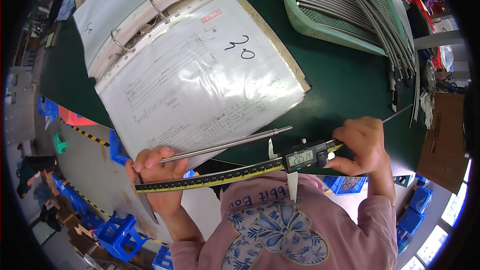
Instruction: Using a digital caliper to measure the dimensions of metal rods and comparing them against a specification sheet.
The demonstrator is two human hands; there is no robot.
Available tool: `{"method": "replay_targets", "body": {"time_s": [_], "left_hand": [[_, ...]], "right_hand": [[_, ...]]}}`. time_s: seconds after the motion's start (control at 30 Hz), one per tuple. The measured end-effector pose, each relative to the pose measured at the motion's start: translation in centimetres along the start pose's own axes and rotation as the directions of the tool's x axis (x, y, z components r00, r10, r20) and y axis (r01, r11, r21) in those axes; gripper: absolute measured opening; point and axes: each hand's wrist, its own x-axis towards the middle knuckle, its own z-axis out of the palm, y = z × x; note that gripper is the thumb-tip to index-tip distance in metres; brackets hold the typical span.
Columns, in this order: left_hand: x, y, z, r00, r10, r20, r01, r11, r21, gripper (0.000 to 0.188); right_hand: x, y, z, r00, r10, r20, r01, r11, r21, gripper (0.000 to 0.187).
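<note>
My left hand (162, 172) is closed around a slim metal rod (225, 145) and the fixed-jaw end of a long digital caliper (215, 179). The rod slants up to the right above the caliper's black and yellow scale, its stepped tip near the upper slider jaw but apart from it. My right hand (362, 145) grips the caliper's beam just right of the display slider (306, 158), thumb below and fingers above. The caliper is slid wide, its lower slider jaw pointing toward my pink shirt. Part of the fixed jaw is hidden by my left hand.
An open ring binder (200, 70) with a technical drawing in a clear sleeve lies on the dark green table (330, 85). Beyond it, a pale green basket (312, 27) holds several metal rods, some over its edge. Blue stools (120, 237) and bins stand below.
</note>
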Motion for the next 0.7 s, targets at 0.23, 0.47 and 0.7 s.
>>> {"method": "replay_targets", "body": {"time_s": [0.23,0.47,0.7], "left_hand": [[0.06,0.00,-0.08,1.000,0.007,-0.008,-0.007,1.000,-0.017,0.024],[0.01,0.25,-0.15,1.000,0.001,0.003,-0.001,1.000,-0.017,0.023],[0.05,0.07,-0.03,1.000,0.006,0.002,-0.006,1.000,-0.019,0.023]], "right_hand": [[0.08,-0.18,-0.18,1.000,-0.014,0.024,0.014,0.999,0.034,0.038],[0.18,-0.20,-0.35,0.999,-0.015,0.040,0.012,0.998,0.069,0.034],[0.27,-0.16,-0.36,0.999,-0.007,0.052,0.003,0.996,0.086,0.034]]}}
